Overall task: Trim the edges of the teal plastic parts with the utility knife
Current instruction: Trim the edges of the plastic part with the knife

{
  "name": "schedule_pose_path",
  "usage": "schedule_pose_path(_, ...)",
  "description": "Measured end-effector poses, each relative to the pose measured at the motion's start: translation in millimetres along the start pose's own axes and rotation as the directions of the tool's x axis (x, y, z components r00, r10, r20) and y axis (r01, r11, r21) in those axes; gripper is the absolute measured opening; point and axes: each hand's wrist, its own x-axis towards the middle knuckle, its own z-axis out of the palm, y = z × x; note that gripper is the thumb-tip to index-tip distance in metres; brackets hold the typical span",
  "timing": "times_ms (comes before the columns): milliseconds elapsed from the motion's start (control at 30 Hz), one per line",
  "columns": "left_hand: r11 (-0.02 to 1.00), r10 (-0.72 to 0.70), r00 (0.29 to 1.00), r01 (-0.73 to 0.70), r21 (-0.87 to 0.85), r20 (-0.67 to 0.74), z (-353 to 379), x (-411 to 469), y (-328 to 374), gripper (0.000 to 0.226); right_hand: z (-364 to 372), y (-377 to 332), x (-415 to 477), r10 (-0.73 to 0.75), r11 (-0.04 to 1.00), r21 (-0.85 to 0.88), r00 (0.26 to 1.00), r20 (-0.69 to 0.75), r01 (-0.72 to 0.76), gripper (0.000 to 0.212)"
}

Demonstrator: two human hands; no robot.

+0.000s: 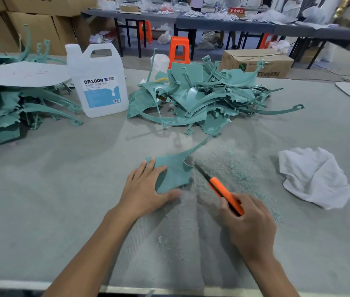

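Note:
A teal plastic part [175, 170] with a long thin arm lies flat on the grey table in front of me. My left hand [146, 189] presses it down with straight fingers on its left side, thumb along its near edge. My right hand [248, 224] grips an orange utility knife [223, 190]. The knife's dark blade points up and left, its tip just right of the part's edge. A heap of teal plastic parts [202, 97] sits behind, in the middle of the table. More stacked parts [19, 108] lie at the far left.
A white jug labelled DEXCON [99, 80] stands between the two piles. A crumpled white cloth [315, 176] lies to the right. Teal shavings [238, 168] are scattered around the knife. Cardboard boxes [257, 62], orange stools and long tables stand beyond the table's far edge.

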Motion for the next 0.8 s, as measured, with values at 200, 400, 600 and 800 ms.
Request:
schedule_pose_path(200,0.999,0.046,0.998,-0.045,0.031,-0.042,-11,-18,-3,0.098,-1,1,5,0.182,0.968,0.169,0.983,0.038,-0.186,0.008)
schedule_pose_path(400,0.960,0.247,0.734,-0.276,0.054,-0.632,-8,-38,-8,0.035,-4,4,6,0.230,0.928,0.291,0.972,0.039,-0.231,0.010)
schedule_pose_path(600,0.921,0.100,0.703,-0.332,-0.202,-0.704,-7,-45,26,0.018,-5,2,6,0.255,0.900,0.354,0.966,0.044,-0.254,0.018)
schedule_pose_path(800,0.886,0.029,0.620,-0.379,-0.267,-0.784,2,-36,61,0.024,-6,2,7,0.314,0.865,0.393,0.947,0.062,-0.312,0.018)
